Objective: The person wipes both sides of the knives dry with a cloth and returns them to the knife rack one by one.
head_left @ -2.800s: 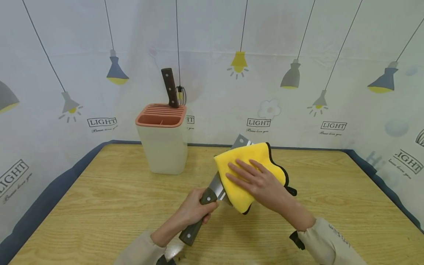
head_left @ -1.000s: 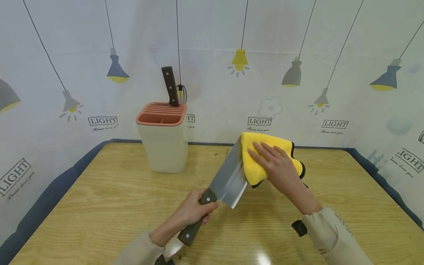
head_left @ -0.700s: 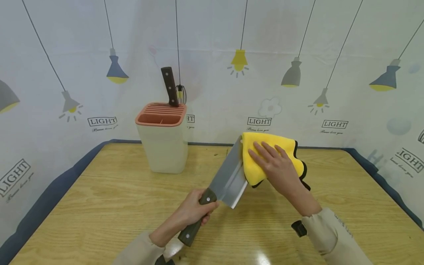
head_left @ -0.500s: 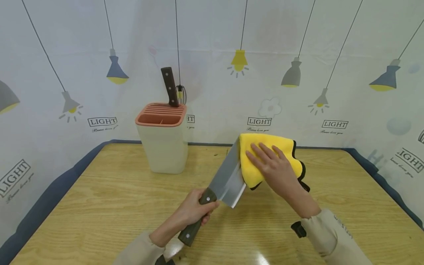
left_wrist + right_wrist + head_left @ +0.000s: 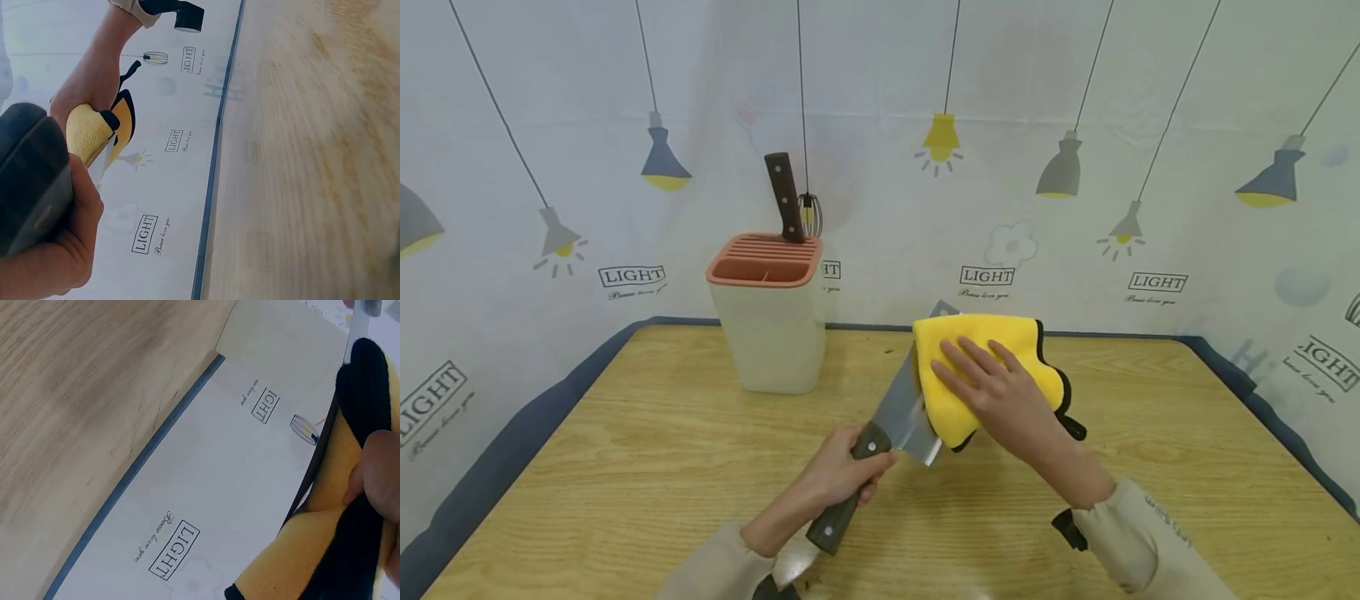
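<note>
My left hand (image 5: 846,471) grips the dark handle (image 5: 829,527) of a cleaver, held up over the table with its blade (image 5: 898,412) slanting away to the upper right. A folded yellow cloth (image 5: 940,404) with black edging covers the middle of the blade; the blade's far corner and the part near the handle show. My right hand (image 5: 1000,400) lies on the cloth, fingers spread across its top. In the right wrist view the thumb (image 5: 378,475) presses the cloth from the other side, so the cloth is pinched against the blade.
A cream knife block (image 5: 771,342) with an orange slotted top stands at the back left of the wooden table (image 5: 625,467). One dark-handled knife (image 5: 785,198) sticks up from its slots. Behind the table hangs a lamp-print backdrop (image 5: 880,208).
Over the last second my right hand has drawn the cloth down and left along the blade, from its far end toward the handle. The left hand's grip stays nearly still.
</note>
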The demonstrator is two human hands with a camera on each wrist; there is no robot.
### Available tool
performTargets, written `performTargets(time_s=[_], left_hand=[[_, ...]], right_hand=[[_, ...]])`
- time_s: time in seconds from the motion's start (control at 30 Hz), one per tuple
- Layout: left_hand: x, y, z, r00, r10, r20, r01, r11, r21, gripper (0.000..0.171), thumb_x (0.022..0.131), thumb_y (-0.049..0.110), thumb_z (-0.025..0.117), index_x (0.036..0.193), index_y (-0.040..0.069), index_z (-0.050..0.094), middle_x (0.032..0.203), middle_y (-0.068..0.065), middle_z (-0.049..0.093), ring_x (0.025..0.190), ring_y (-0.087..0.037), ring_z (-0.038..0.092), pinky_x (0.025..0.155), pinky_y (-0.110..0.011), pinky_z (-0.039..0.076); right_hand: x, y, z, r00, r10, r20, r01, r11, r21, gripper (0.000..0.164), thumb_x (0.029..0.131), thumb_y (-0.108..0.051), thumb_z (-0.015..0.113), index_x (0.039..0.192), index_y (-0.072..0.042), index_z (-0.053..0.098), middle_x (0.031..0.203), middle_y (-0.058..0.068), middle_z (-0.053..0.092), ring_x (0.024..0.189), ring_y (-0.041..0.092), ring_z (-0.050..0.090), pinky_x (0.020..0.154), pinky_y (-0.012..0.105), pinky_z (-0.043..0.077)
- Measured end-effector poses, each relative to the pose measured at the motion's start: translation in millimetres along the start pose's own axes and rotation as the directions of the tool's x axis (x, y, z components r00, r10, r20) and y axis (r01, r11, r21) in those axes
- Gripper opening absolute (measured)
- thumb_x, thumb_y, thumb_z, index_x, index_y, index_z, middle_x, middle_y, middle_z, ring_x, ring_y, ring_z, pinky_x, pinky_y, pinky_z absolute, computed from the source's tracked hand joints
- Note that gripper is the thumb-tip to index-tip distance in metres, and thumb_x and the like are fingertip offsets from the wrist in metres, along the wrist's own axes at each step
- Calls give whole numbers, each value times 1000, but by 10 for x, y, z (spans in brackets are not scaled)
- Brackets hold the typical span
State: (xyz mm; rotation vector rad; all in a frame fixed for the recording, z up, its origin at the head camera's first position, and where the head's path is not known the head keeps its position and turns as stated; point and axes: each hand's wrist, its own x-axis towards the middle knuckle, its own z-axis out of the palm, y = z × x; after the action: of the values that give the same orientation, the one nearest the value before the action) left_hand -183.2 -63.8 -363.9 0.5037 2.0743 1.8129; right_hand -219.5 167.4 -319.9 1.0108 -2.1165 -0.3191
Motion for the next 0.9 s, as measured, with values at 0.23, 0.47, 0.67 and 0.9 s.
performTargets(time_s=[0.23,0.47,0.67,0.9], left_hand=[[3,10,-1,1000,-16,8,16,1000,-1,13,87,9,53,81,1,45,51,0,46,39,-7,42,38,-20,38],[17,3,-1,1000,-9,-9,10,1000,12,9,86,5,51,80,1,45,51,0,46,39,-7,42,39,-20,38],[30,-3,2,999,-25,-21,25,1000,3,6,84,4,50,83,0,46,51,0,46,39,-7,42,39,-20,38],[26,2,-8,1000,-27,-16,27,1000,-10,8,83,4,51,88,-2,47,52,-1,47,39,-7,42,39,-20,38]], right_hand=[[32,-92,-17,998,-64,-30,65,998,20,59,65,3,74,119,-11,57,126,10,51,117,27,46,93,44,39],[35,-171,-33,990,-132,-38,133,991,26,59,63,2,75,118,-12,58,125,9,51,116,26,47,92,44,39],[40,-233,-46,979,-194,-62,196,980,35,56,64,-1,74,117,-13,58,125,9,51,116,25,47,92,43,40],[43,-284,-52,966,-247,-71,251,966,60,48,71,-4,61,118,-13,57,126,9,50,117,25,46,91,43,41]])
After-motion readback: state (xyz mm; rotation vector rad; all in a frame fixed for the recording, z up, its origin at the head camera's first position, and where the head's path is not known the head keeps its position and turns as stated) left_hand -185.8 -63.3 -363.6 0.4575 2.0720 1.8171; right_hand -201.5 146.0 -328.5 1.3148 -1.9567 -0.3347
